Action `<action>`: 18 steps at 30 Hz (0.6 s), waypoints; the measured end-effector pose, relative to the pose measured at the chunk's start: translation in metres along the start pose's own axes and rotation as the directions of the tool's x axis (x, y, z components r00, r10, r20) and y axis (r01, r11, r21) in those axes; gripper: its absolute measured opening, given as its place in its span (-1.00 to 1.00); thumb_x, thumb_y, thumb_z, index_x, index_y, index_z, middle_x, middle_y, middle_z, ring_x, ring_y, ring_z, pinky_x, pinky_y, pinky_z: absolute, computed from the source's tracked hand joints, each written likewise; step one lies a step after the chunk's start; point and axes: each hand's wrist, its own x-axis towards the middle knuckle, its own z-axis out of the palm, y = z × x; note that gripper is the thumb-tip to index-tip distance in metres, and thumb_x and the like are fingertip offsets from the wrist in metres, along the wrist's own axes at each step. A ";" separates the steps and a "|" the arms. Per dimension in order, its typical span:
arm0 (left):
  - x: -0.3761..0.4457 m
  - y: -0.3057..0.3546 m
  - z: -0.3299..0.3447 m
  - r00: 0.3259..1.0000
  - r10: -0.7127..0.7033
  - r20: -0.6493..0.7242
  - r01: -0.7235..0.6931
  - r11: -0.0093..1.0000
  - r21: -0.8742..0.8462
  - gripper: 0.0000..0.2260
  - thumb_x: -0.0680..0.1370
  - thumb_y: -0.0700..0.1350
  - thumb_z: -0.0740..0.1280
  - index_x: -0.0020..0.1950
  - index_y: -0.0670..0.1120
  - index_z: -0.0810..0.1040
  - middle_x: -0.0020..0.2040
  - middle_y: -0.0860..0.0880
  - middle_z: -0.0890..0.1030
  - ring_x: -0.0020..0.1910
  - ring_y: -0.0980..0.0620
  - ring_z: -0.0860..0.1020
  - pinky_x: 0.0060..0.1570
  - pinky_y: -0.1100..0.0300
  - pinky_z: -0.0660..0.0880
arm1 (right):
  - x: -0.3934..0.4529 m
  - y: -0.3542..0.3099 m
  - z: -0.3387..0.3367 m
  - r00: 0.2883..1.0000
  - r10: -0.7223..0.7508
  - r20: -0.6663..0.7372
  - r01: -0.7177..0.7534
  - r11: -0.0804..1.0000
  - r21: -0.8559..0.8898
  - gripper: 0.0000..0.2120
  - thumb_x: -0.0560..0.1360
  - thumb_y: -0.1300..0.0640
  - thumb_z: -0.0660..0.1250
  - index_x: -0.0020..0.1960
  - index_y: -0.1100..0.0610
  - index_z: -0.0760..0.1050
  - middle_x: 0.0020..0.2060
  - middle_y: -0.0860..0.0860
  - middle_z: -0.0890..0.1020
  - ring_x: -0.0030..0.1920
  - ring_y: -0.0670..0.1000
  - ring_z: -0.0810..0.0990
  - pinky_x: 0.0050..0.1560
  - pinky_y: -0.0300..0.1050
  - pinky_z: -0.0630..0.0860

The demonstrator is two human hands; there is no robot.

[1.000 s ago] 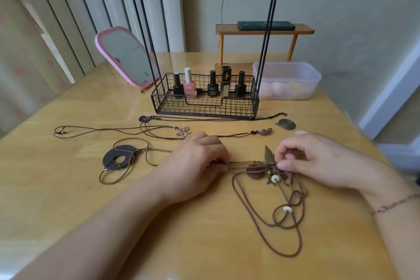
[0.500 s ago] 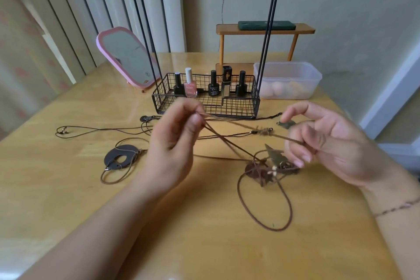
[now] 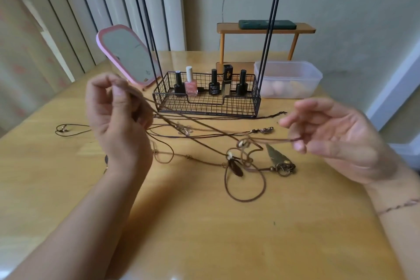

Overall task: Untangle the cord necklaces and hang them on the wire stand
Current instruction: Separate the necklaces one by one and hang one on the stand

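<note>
My left hand [image 3: 118, 120] pinched the brown cord [image 3: 195, 125] between thumb and forefinger, raised above the table [image 3: 204, 234]. My right hand [image 3: 336, 141] nipped the same cord's other stretch at its fingertips, the remaining fingers loosely spread. The tangle with its leaf pendant [image 3: 276, 155] hung and lay between them. Beyond stood the wire stand [image 3: 206, 100], nail polish bottles [image 3: 191, 85] in its basket, with other necklaces [image 3: 72, 129] lying before it.
</note>
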 end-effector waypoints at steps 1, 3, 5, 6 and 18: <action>0.001 0.003 -0.002 0.999 0.033 0.001 -0.033 0.999 -0.039 -0.85 0.64 -0.27 0.09 -0.06 -0.05 0.34 -0.37 0.01 0.31 -0.46 0.05 0.15 -0.52 0.23 0.12 | 0.000 0.000 0.000 1.000 -0.025 -0.015 0.026 0.999 0.024 -0.58 0.39 0.10 0.57 0.23 0.02 0.61 0.06 0.10 0.70 -0.11 0.06 0.63 -0.06 -0.10 0.58; 0.000 0.009 -0.006 0.994 0.088 0.067 -0.080 0.989 -0.123 -0.84 0.54 -0.28 0.11 -0.11 -0.04 0.40 -0.40 0.05 0.35 -0.48 0.09 0.21 -0.52 0.19 0.09 | 0.000 0.003 0.000 0.996 -0.058 -0.064 0.057 0.998 -0.022 -0.62 0.38 0.07 0.57 0.17 0.01 0.64 -0.02 0.08 0.73 -0.08 0.07 0.66 -0.01 -0.10 0.59; -0.004 0.014 -0.007 0.969 0.096 0.229 -0.056 0.983 -0.176 -0.90 0.39 -0.23 0.23 -0.23 -0.03 0.45 -0.43 0.06 0.35 -0.49 0.13 0.28 -0.47 0.23 0.12 | 0.004 0.006 0.001 0.984 -0.102 -0.149 0.090 0.993 -0.082 -0.67 0.34 0.03 0.59 0.08 0.01 0.68 -0.10 0.05 0.73 -0.07 0.04 0.67 0.03 -0.13 0.59; -0.006 0.015 -0.006 0.941 0.061 0.332 0.004 0.982 -0.190 -0.93 0.35 -0.14 0.32 -0.29 -0.03 0.43 -0.45 0.06 0.31 -0.49 0.14 0.29 -0.42 0.26 0.15 | 0.005 0.006 0.000 0.970 -0.132 -0.206 0.120 0.990 -0.069 -0.69 0.32 0.03 0.60 0.05 0.02 0.69 -0.12 0.03 0.72 -0.07 0.03 0.66 0.03 -0.14 0.58; 0.002 0.003 -0.016 0.297 -0.572 0.764 -0.088 0.780 0.619 -0.81 0.62 -0.04 0.33 -0.11 -0.04 0.68 -0.23 0.05 0.67 -0.24 0.12 0.62 -0.18 0.25 0.51 | 0.003 0.020 -0.007 0.941 0.208 -0.266 -0.329 0.393 -0.858 -0.67 0.43 0.29 0.47 -0.16 -0.18 0.63 0.00 -0.33 0.64 0.16 -0.23 0.55 0.06 -0.41 0.38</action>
